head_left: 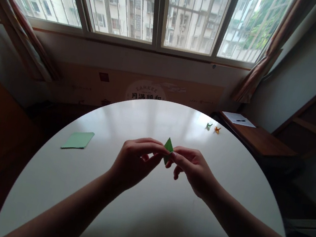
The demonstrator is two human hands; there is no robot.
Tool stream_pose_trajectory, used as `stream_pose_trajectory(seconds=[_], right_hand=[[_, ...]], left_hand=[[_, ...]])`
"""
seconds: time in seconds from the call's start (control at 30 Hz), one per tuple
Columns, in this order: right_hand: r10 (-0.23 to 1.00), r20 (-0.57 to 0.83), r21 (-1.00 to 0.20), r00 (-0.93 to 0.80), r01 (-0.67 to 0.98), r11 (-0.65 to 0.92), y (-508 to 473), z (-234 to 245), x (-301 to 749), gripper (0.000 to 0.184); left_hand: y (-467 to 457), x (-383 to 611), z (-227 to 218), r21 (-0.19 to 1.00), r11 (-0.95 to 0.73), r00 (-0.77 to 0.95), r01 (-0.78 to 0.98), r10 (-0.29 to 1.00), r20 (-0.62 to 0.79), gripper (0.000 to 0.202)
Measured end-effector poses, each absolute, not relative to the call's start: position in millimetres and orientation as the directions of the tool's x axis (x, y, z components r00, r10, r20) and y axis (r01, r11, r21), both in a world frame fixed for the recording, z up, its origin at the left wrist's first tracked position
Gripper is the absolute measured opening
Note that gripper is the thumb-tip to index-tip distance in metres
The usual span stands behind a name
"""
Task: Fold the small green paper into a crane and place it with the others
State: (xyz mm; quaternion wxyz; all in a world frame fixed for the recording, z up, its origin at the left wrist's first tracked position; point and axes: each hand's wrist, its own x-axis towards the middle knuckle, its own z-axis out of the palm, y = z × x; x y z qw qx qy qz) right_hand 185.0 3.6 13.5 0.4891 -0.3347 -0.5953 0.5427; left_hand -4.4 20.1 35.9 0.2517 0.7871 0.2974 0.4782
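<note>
A small piece of folded green paper point(168, 144), pointed at its top, is held up over the middle of the table. My left hand point(141, 158) pinches it from the left between thumb and fingers. From the right, the thumb and fingertips of my right hand point(192, 166) grip the same paper, with the lower fingers curled loosely beneath. The fingertips cover the middle of the folded piece, so its creases there are hidden.
On the white round table point(135, 220), light green paper sheets point(78, 140) lie at the left. Two small folded paper figures, one green point(208, 126) and one orange point(217, 130), stand at the far right. Beyond the edge, a wooden surface point(266, 138) bears white paper point(238, 119) and a pen.
</note>
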Motion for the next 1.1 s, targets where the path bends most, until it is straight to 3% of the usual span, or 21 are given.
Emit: stream_pose_trajectory(seconds=[0.23, 0.4, 0.53, 0.9, 1.1], right_hand=[[0.950, 0.133, -0.984, -0.282, -0.151, 0.093, 8, 10, 185, 0.034], [0.962, 0.105, -0.983, -0.253, -0.174, 0.062, 7, 11, 184, 0.030], [0.970, 0.087, -0.982, -0.229, -0.181, 0.046, 7, 13, 185, 0.032], [0.962, 0.134, -0.988, -0.239, -0.111, 0.110, 8, 6, 184, 0.032], [0.966, 0.146, -0.988, -0.212, -0.083, 0.131, 9, 7, 185, 0.031]], left_hand=[[21, -2, 34, 0.732, -0.644, 0.353, 0.224, 0.753, 0.555, 0.010], [27, -2, 28, 0.929, -0.363, 0.284, 0.073, 0.900, 0.330, 0.029], [32, -3, 30, 0.975, -0.220, 0.285, 0.029, 0.937, 0.202, 0.024], [27, -3, 32, 0.946, -0.291, 0.354, 0.142, 0.907, 0.226, 0.025], [26, -3, 36, 0.963, -0.225, 0.344, 0.146, 0.924, 0.164, 0.025]])
